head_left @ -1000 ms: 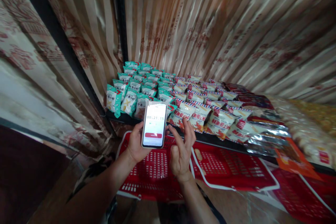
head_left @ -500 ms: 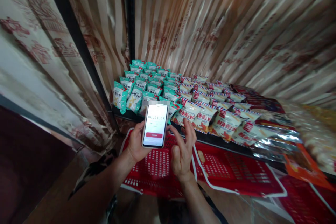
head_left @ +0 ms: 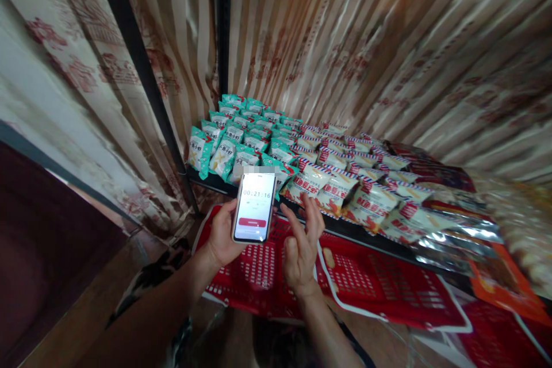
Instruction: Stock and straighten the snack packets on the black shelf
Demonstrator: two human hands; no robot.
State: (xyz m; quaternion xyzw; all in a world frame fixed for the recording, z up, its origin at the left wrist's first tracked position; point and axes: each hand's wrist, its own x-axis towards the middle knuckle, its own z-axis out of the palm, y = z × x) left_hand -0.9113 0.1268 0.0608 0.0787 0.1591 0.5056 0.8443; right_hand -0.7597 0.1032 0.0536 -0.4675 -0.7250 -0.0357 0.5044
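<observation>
Hands meet over a red plastic basket (head_left: 259, 276) at the front of a snack shelf: the left hand (head_left: 222, 236) is wrapped around a smartphone (head_left: 254, 206), gripping it by its lower left edge and holding it upright with the lit screen facing the wearer. The screen shows a timer reading 00:21:16 above a red button. The right hand (head_left: 302, 244) hovers just beside the phone's right edge, its fingers (head_left: 313, 215) spread and slightly curled, holding nothing and not touching the phone. Behind the phone, on the dark shelf (head_left: 366, 236), stand rows of teal snack packets (head_left: 241, 138) at the left, and next to them rows of white packets with red and blue trim (head_left: 345, 175). Farther right lie silvery foil packs (head_left: 448, 230) and an orange packet (head_left: 500, 282). A second red basket (head_left: 388, 287) sits to the right of the first, below the shelf edge. Striped beige curtain fabric with a reddish pattern (head_left: 345, 40) hangs behind and around the shelf, and a dark metal post (head_left: 223, 23) stands upright in the corner.
</observation>
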